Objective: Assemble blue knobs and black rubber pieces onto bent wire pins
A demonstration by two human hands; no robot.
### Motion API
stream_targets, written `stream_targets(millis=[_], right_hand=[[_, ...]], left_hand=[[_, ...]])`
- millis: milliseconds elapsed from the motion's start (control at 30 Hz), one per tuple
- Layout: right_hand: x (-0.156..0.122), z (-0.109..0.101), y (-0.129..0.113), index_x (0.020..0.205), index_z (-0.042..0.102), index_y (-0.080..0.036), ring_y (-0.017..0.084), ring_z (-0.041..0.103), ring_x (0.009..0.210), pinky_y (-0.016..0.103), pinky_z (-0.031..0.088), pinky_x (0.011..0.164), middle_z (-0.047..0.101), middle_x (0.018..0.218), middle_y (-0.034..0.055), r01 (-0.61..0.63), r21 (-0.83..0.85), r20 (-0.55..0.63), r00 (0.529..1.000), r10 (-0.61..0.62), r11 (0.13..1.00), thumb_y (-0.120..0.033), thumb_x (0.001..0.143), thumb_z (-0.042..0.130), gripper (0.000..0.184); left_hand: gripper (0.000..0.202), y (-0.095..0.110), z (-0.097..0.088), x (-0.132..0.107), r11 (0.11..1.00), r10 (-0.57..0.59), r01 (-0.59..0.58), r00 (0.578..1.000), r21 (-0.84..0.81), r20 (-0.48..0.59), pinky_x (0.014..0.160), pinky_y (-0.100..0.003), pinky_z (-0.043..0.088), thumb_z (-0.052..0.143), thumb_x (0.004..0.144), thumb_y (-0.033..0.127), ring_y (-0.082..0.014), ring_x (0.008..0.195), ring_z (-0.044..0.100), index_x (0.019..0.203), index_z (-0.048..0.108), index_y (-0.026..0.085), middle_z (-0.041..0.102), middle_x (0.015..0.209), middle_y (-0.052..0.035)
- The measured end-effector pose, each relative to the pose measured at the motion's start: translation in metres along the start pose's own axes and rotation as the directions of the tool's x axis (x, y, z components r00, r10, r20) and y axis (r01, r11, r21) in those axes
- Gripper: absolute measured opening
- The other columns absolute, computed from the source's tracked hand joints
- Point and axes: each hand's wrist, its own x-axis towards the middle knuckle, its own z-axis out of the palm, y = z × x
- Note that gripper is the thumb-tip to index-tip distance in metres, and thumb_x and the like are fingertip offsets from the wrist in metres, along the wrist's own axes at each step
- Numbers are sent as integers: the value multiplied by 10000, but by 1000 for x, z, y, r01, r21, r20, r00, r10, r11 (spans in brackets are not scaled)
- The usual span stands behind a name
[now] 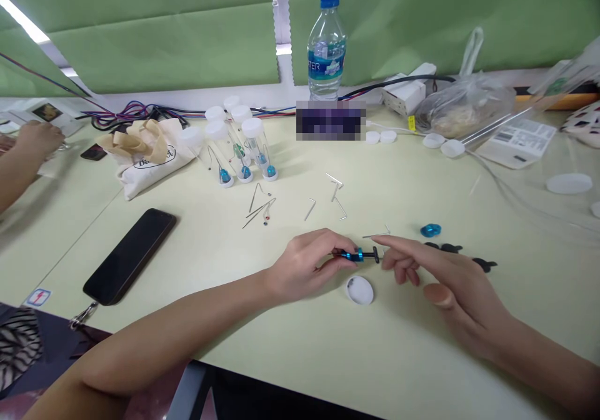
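Observation:
My left hand point(312, 260) pinches a small blue metal part with a black T-shaped end point(354, 255) between thumb and fingers. The black end points right, toward my right hand point(450, 289). That hand is open, its index finger stretched out and its thumb apart, and it holds nothing. Just below the pinched part lies a round white cap point(360, 290) with small bits inside. Beyond my right fingers sit a blue piece point(430, 230) and several black pieces point(450, 248), partly hidden by the hand. A thin L-shaped hex key point(377, 235) lies near the right fingertip.
Several clear tubes with white caps point(253, 127) stand at the back. Hex keys point(310, 209) and bent wires point(260, 210) lie mid-table. Around them are a phone point(130, 256), a cloth bag point(154, 164), a water bottle point(327, 51) and a plastic bag point(469, 107). Another person's hand point(40, 137) is far left.

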Motion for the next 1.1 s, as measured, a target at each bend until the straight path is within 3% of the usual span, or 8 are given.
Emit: stream_targets(millis=[733, 1100], right_hand=[[0, 1, 2, 1362, 470, -259, 168, 555, 667, 311, 470, 609, 613, 873, 66, -7, -5, 7, 1000, 7, 1000, -529, 992, 189, 537], [1, 1, 1, 1384, 443, -231, 183, 570, 671, 310, 473, 593, 634, 815, 69, -15, 13, 10, 1000, 15, 1000, -588, 970, 181, 606]], left_hand=[[99, 1, -1, 1, 1000, -9, 9, 1000, 17, 0, 697, -236, 590, 624, 879, 180, -126, 773, 689, 972, 599, 156, 714, 878, -60], [95, 1, -1, 0, 1000, -21, 21, 1000, 5, -4, 715, -241, 593, 621, 879, 185, -133, 787, 696, 967, 608, 150, 718, 893, -63]])
